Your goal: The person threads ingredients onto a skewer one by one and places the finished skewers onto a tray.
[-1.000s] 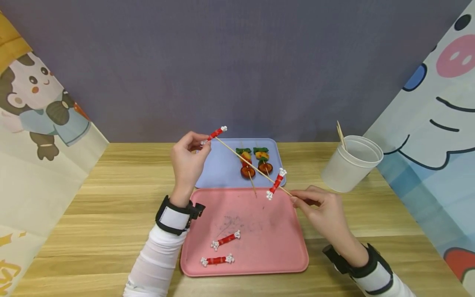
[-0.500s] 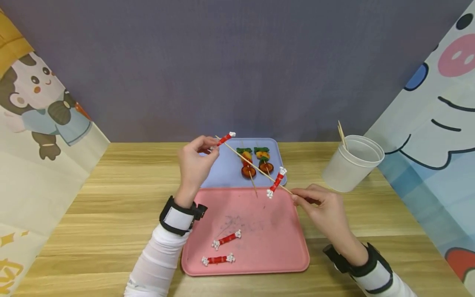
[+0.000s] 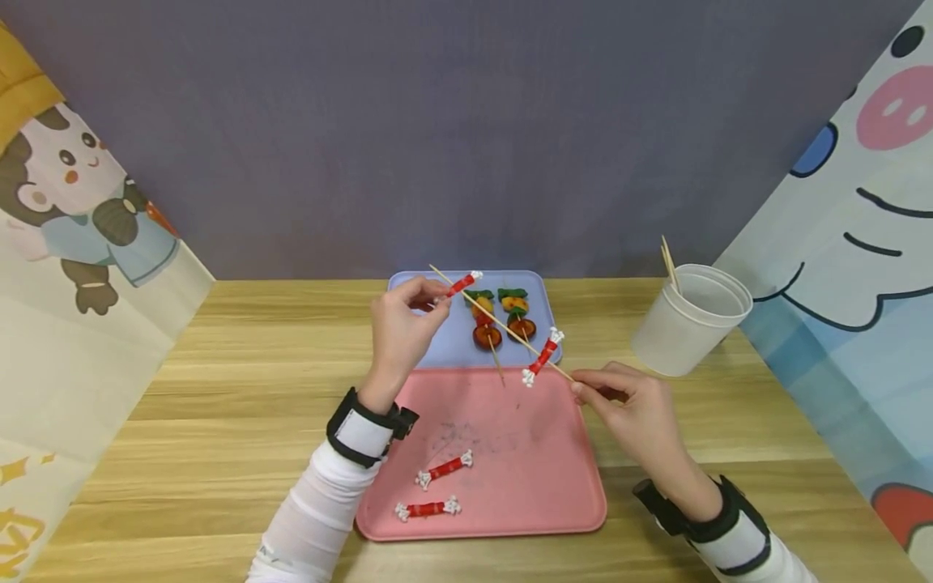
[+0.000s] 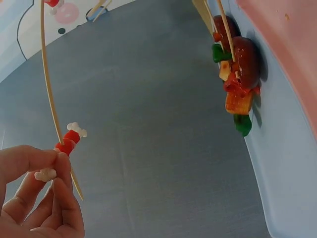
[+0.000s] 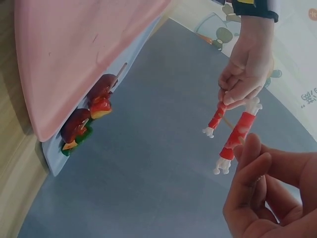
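My right hand (image 3: 634, 401) pinches a thin wooden skewer (image 3: 503, 325) near its lower right end. One red roll (image 3: 543, 357) with white knobbed ends, like a toy enoki roll, sits on the skewer close to those fingers. Between thumb and fingers my left hand (image 3: 404, 332) grips a second red roll (image 3: 462, 284) near one white end. In the left wrist view the skewer (image 4: 49, 87) passes through that roll (image 4: 67, 143), its tip sticking out beyond. Two similar rolls, an upper one (image 3: 445, 470) and a lower one (image 3: 428, 509), lie on the pink tray (image 3: 539, 486).
Behind the pink tray is a blue tray (image 3: 437, 352) bearing two finished toy skewers, a left one (image 3: 486, 338) and a right one (image 3: 521, 329). A white tub (image 3: 678, 332) with a few wooden sticks (image 3: 670, 265) stands at the right. A grey panel (image 3: 466, 138) closes the back.
My left hand has moved right and slightly down, sliding its roll along the skewer, so more of the tip shows past it. My right hand stays nearly still.
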Available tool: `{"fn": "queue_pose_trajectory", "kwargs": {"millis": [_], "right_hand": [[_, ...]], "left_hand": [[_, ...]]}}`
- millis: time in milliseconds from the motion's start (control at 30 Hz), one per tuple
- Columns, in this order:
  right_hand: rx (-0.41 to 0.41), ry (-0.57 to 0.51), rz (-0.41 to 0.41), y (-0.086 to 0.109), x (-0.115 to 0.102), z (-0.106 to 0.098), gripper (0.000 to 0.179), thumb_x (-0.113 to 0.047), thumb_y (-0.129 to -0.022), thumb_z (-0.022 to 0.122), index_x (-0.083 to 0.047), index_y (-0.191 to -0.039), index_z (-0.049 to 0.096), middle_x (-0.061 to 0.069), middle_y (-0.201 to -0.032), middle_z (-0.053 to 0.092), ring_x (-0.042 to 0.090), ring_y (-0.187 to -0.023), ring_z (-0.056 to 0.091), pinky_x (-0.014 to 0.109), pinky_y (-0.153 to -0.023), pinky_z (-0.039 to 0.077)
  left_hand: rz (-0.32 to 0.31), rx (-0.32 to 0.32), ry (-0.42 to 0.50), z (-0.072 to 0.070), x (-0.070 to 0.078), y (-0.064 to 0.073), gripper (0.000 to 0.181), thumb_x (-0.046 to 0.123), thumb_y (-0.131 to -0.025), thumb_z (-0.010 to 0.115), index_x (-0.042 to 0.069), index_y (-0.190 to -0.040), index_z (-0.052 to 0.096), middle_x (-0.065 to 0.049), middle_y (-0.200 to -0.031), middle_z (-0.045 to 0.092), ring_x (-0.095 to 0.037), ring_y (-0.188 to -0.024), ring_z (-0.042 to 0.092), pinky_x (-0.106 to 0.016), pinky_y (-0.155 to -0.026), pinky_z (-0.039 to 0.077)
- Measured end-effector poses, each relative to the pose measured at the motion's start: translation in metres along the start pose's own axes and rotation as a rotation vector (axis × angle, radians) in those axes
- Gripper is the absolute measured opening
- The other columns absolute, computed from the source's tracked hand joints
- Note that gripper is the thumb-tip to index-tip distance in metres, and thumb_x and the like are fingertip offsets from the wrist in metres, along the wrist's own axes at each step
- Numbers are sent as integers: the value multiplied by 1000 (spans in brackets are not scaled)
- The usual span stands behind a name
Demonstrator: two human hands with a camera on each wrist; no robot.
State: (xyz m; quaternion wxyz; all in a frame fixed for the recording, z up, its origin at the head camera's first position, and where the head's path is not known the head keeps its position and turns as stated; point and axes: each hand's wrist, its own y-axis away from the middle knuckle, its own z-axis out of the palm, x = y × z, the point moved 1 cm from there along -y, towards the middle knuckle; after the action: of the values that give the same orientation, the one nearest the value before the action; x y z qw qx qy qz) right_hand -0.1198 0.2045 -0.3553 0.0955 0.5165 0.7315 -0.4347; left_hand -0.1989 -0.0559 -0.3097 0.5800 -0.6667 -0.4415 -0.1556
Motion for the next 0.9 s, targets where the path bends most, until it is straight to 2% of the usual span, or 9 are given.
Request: {"fn": "queue_pose_trajectory", "kwargs": {"millis": [133, 233, 400, 467, 533, 700, 767, 900], "right_hand": [[1, 11, 7, 0, -1, 0, 11, -8, -72, 76, -9, -83, 75, -6, -65, 65, 1, -60, 60, 11, -54, 49], [1, 21, 8, -1, -2, -1, 11, -9, -71, 76, -10, -82, 75, -7, -65, 64, 1, -60, 60, 11, -53, 49], [2, 7, 5, -1, -2, -1, 12, -8, -71, 76, -9, -83, 75, -7, -65, 64, 1, -60, 60, 11, -53, 49], [2, 5, 4, -1, -1, -1, 12, -7, -71, 76, -9, -83, 75, -7, -65, 64, 1, -60, 60, 12, -53, 50], [0, 11, 3, -1, -1, -1, 13, -7, -70, 77, -10, -83, 75, -7, -65, 64, 1, -60, 60, 11, -53, 49], [-1, 27, 1, -1, -1, -1, 13, -8, -70, 77, -11, -82, 76, -8, -64, 64, 0, -59, 60, 12, -52, 49], [0, 25, 2, -1, -1, -1, 12, -8, -70, 77, -11, -82, 75, -8, -64, 64, 0, -59, 60, 12, -52, 49], [-1, 31, 0, -1, -1, -2, 13, -8, -70, 77, -11, -83, 76, -9, -64, 64, 0, -59, 60, 12, -52, 49]], "left_hand": [[-8, -59, 41, 7, 1, 3, 4, -6, -72, 66, -6, -75, 68, -19, -76, 70, -25, -64, 64, -45, -60, 55], [8, -108, 74, 14, -5, 7, 4, -6, -72, 67, -6, -76, 69, -19, -77, 70, -25, -65, 64, -45, -60, 55], [13, -94, 74, 24, -24, 11, 5, -1, -72, 70, 2, -76, 71, -11, -77, 71, -17, -65, 64, -40, -57, 56], [4, -93, 76, 26, -27, 12, 5, 2, -72, 71, 5, -76, 71, -7, -77, 71, -12, -65, 63, -38, -58, 56], [-1, -123, 80, 29, -27, 15, 5, 4, -73, 71, 7, -76, 72, -5, -78, 72, -8, -65, 63, -36, -58, 56], [1, -253, 93, 39, -18, 23, 4, 6, -73, 71, 8, -77, 71, -3, -77, 72, -3, -62, 61, -28, -58, 55], [-7, -271, 98, 40, -15, 25, 4, 6, -72, 72, 8, -76, 71, -3, -76, 72, -3, -61, 60, -27, -57, 55], [-13, -261, 107, 41, -14, 27, 5, 5, -72, 73, 8, -75, 71, -2, -76, 72, -3, -61, 60, -27, -58, 55]]}}
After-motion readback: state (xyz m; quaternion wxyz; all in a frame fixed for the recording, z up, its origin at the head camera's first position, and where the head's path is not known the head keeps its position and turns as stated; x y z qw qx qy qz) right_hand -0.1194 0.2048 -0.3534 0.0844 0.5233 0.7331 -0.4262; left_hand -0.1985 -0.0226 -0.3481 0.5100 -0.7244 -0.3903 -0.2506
